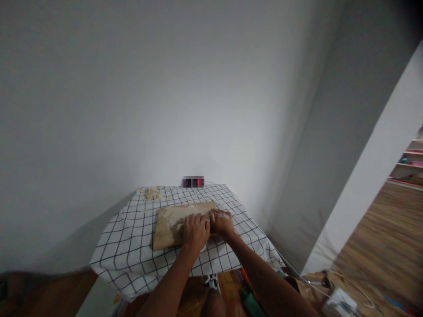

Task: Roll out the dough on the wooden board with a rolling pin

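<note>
A wooden board (161,233) lies on the checked cloth, its upper part dusted with what looks like flour (185,211). Pale dough (180,226) sits on it, mostly covered by my hands. My left hand (196,226) presses on the dough from above, fingers bent forward over it. Beside it, at the board's right side, my right hand (222,221) has its fingers curled down over the dough. The two hands are close together, and the dough beneath the palms is hidden.
Pale, strip-like pieces (153,193) lie heaped at the table's back left. A dark, pixelated object (193,182) stands by the wall. The checked cloth (132,237) drapes over the table edges. A white power strip (340,301) and cables are at lower right.
</note>
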### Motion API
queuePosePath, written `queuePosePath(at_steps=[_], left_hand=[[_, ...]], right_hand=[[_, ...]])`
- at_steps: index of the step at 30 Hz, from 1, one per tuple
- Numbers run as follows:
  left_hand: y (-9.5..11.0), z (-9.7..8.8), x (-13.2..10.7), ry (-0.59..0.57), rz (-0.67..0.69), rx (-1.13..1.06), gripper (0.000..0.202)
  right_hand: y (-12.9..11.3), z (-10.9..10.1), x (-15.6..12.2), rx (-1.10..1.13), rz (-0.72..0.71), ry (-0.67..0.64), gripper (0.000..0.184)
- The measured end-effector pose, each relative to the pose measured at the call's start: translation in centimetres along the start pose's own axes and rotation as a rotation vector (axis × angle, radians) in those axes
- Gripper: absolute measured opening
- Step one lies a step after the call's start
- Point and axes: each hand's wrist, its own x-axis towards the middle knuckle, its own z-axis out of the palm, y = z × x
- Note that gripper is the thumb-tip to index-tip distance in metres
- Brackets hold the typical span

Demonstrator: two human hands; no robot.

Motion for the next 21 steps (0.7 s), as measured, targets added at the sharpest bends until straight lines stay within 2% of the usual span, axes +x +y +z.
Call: queuePosePath(at_steps=[6,12,21], left_hand=[[0.1,-0.5,-1.2,-0.037,0.031,0.015,0.048],[0.4,-1.4,-1.4,-0.078,0.044,0.03,0.047],[0.5,-1.5,-2.3,-0.117,0.035,0.07,0.047]], right_hand=[[0.0,0.4,-1.3,0.051,0.027,0.027,0.04],[-0.1,-0.1,-2.3,0.111,0.05,0.021,0.041],[-0.1,-0.4,-3.5,0.129,0.011,0.001,0.04]])
